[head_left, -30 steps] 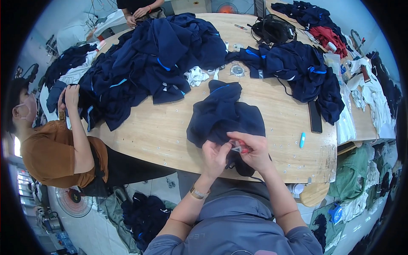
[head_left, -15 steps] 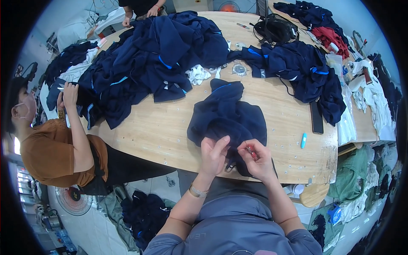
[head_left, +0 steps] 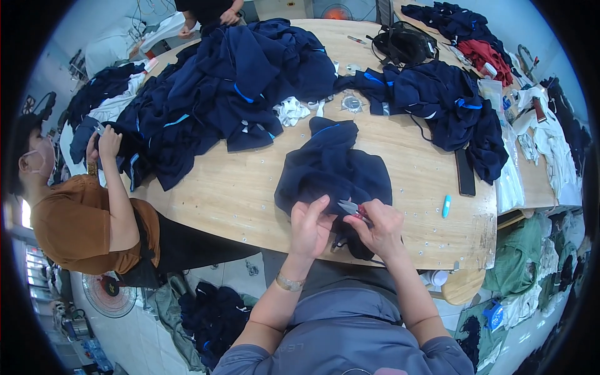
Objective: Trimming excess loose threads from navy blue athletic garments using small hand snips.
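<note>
A dark navy garment point(head_left: 334, 169) lies bunched on the table before me, its near end hanging toward my lap. My right hand point(head_left: 381, 228) is closed round small thread snips point(head_left: 351, 207) with red handles, their blades pointing left over the cloth. At the garment's near left edge is my left hand point(head_left: 310, 230), thumb raised and the other fingers curled on the cloth; the exact spot they grip is partly hidden. The snips' tips sit just right of my left thumb, and a small gap separates them.
A large navy garment pile point(head_left: 237, 81) covers the table's far left; another navy heap point(head_left: 431, 94) lies right. Nearby are a phone point(head_left: 465, 172), a light-blue capped tool point(head_left: 446, 206), a tape roll point(head_left: 352, 102) and a black bag point(head_left: 406, 44). A co-worker point(head_left: 81, 219) stands left.
My right hand has turned, so the snips' blades now show and point left toward my left hand. My left hand has shifted slightly left. The garment has barely moved.
</note>
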Demonstrator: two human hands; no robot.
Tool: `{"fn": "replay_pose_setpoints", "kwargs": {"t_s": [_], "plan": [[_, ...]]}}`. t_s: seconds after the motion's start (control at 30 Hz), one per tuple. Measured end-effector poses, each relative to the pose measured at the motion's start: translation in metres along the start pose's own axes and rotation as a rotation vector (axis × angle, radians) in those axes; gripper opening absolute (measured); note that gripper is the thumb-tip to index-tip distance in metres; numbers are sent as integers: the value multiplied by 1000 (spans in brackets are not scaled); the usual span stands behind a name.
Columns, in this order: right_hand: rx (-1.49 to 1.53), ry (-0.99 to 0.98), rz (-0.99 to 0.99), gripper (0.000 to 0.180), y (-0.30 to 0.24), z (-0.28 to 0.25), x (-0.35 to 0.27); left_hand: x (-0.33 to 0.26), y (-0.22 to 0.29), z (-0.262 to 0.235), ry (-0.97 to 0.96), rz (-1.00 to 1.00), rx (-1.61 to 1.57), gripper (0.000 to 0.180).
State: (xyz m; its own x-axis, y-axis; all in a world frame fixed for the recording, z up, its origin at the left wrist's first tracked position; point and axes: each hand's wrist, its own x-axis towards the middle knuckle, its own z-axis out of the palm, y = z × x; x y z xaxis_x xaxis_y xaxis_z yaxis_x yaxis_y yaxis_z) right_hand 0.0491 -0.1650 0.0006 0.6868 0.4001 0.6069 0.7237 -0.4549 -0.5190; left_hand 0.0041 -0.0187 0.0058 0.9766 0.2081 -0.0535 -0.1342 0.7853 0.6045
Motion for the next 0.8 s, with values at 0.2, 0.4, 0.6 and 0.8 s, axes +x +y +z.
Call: {"fn": "replay_pose_setpoints", "kwargs": {"t_s": [0.2,0.4,0.6,0.8], "plan": [[-58,-18,-31,34,-1,-1,4,-2,-5,-4,-15,30,79,20],[23,-4,-11,36,0,0,1,-1,-3,-3,19,22,11,20],[-25,-43,-43,39,0,-1,1,-1,-4,-3,12,36,19,20],[-58,-66,-65,38,-2,-4,7,-1,-7,1,81,64,33,10]]}}
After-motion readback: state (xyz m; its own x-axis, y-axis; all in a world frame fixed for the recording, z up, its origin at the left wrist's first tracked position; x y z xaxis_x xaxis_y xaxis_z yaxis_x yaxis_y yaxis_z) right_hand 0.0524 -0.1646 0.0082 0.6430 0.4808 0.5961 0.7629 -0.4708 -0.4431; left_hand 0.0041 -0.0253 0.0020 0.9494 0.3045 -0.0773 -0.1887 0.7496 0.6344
